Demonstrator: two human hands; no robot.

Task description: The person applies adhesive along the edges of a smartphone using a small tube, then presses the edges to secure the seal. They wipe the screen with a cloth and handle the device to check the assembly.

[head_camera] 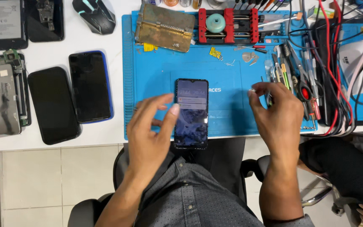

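1. Two hands hover over a blue repair mat (pixel 156 80) on the white surface (pixel 118 42).
2. A smartphone (pixel 192 113) with its screen lit lies flat on the mat between them, its lower end at the mat's near edge.
3. Left hand (pixel 150 130) is open, fingers loosely spread, thumb tip just at the phone's left edge; it holds nothing.
4. Right hand (pixel 276 111) pinches something tiny at its fingertips (pixel 253 90); what it is cannot be told.
5. Tweezers and screwdrivers (pixel 290 75) lie just beyond the right hand.
6. Two dark phones (pixel 70 98) rest left of the mat.
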